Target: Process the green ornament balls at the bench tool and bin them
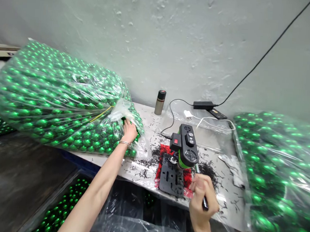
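Note:
My left hand [130,130] reaches into the torn mouth of a large clear plastic bag [66,92] packed with shiny green balls [82,134]. Its visible fingers are stretched out; the fingertips are hidden among the plastic and balls. My right hand [203,197] is closed around the black-tipped lever [205,203] of a small machine. The machine's black head [188,146] has vents, buttons and a green band. Below it lies a slotted black base plate [169,179] on a red mat [164,150].
Small black bits [206,171] litter the white table [142,111]. A bottle [159,103], a power adapter [203,105] and a white cable [215,119] lie towards the wall. Another bag of green balls [275,174] stands right; an open bag of balls [63,205] sits below left.

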The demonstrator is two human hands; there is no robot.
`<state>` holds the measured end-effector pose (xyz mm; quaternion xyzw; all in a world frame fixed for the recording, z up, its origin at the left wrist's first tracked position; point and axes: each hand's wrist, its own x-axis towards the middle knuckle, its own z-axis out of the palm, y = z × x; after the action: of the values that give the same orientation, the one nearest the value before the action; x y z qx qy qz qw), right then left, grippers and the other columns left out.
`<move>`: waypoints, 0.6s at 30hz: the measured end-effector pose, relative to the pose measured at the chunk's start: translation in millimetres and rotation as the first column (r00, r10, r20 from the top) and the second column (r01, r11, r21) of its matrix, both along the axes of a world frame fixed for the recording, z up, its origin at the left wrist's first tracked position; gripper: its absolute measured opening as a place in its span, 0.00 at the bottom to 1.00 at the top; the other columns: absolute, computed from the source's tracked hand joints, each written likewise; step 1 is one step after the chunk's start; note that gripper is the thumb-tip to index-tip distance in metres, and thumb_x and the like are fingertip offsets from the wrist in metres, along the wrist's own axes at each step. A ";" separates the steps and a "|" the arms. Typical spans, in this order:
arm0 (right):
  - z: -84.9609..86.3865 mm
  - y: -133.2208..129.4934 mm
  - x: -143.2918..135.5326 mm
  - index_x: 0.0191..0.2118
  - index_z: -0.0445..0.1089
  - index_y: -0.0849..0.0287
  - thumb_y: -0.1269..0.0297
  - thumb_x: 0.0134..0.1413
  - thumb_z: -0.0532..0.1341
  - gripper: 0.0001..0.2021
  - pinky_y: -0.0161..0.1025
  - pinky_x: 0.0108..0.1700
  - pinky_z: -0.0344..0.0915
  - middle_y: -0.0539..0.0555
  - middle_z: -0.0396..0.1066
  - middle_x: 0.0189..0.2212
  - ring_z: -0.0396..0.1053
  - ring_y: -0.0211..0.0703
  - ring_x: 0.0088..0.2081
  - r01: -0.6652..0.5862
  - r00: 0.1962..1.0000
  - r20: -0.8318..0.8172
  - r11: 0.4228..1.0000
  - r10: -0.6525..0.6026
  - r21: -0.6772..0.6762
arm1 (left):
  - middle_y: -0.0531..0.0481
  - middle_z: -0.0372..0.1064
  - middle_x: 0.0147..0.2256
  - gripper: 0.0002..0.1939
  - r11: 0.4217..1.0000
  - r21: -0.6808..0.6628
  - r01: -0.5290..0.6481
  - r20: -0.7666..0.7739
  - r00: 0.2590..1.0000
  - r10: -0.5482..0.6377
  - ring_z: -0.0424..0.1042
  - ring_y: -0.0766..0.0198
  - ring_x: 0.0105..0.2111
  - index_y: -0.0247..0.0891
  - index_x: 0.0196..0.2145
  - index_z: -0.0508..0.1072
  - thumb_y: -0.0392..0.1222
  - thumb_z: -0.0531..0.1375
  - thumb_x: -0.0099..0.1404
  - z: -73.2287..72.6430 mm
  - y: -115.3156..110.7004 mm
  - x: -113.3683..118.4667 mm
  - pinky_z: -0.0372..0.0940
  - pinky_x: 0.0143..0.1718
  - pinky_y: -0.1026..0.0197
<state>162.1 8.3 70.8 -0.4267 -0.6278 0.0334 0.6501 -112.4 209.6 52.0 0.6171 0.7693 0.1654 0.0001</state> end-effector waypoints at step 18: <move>-6.0 -2.5 -2.4 0.23 0.60 0.58 0.74 0.63 0.52 0.15 0.38 0.29 0.60 0.50 0.63 0.26 0.63 0.37 0.28 -0.005 1.000 -0.023 0.999 0.004 -0.041 | 0.28 0.63 0.60 0.30 0.970 -0.207 0.131 0.087 0.990 -0.115 0.66 0.38 0.57 0.35 0.61 0.64 0.56 0.45 0.71 -6.4 -4.2 7.4 0.59 0.55 0.43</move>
<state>159.7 5.8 64.8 -0.4381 -0.6206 0.0529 0.6482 -105.0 205.4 45.6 0.6534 0.7424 0.1047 0.1048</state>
